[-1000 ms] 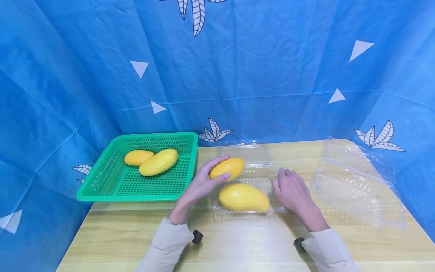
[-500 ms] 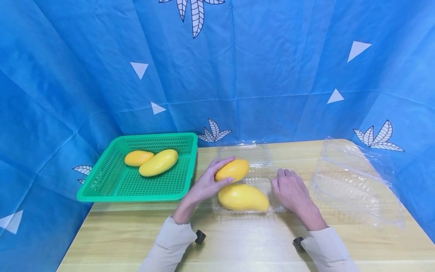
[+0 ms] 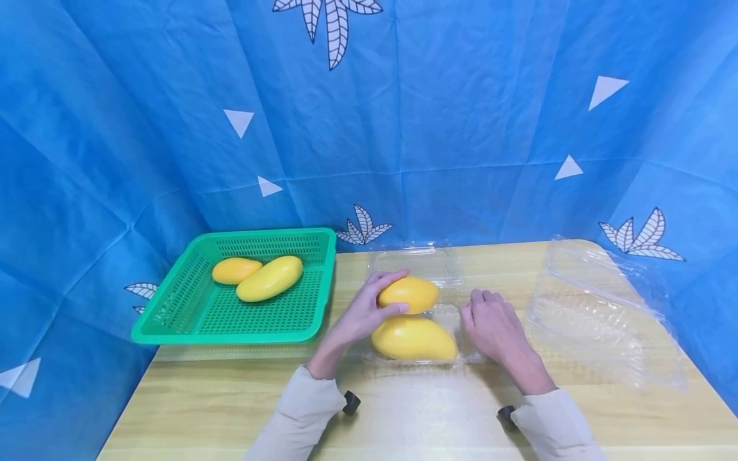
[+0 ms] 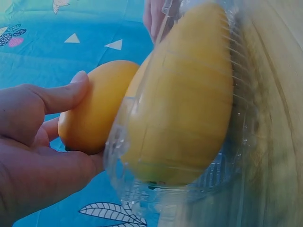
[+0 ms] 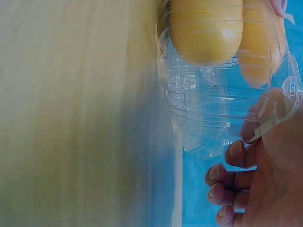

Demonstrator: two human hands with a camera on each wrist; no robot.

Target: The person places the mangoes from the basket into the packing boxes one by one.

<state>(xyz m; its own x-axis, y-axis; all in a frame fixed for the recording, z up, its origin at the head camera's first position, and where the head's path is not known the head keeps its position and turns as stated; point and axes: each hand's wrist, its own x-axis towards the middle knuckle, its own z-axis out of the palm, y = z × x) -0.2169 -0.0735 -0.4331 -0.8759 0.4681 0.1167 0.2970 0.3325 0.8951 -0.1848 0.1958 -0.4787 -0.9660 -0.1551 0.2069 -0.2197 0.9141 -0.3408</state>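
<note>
My left hand (image 3: 366, 312) grips a yellow mango (image 3: 412, 294) by one end, thumb and fingers on either side, over the back part of a clear plastic clamshell container (image 3: 446, 315). A larger yellow mango (image 3: 414, 339) lies lengthwise in the container's front part. In the left wrist view the held mango (image 4: 97, 109) shows just beyond the container's side wall. My right hand (image 3: 496, 324) holds the container's right rim; in the right wrist view thumb and index finger (image 5: 236, 153) meet at the clear edge, the other fingers curled. The container's lid (image 3: 412, 261) lies folded back behind it.
A green perforated basket (image 3: 225, 339) stands at the left with two more mangoes, a small orange one (image 3: 235, 271) and a longer yellow one (image 3: 270, 279). More clear plastic packaging (image 3: 588, 326) lies on the right of the wooden table (image 3: 242, 397). A blue curtain (image 3: 461, 115) hangs behind.
My left hand has carried its mango to the right and slightly nearer, from the container's left end to a place behind the other mango. My right hand has stayed at the rim.
</note>
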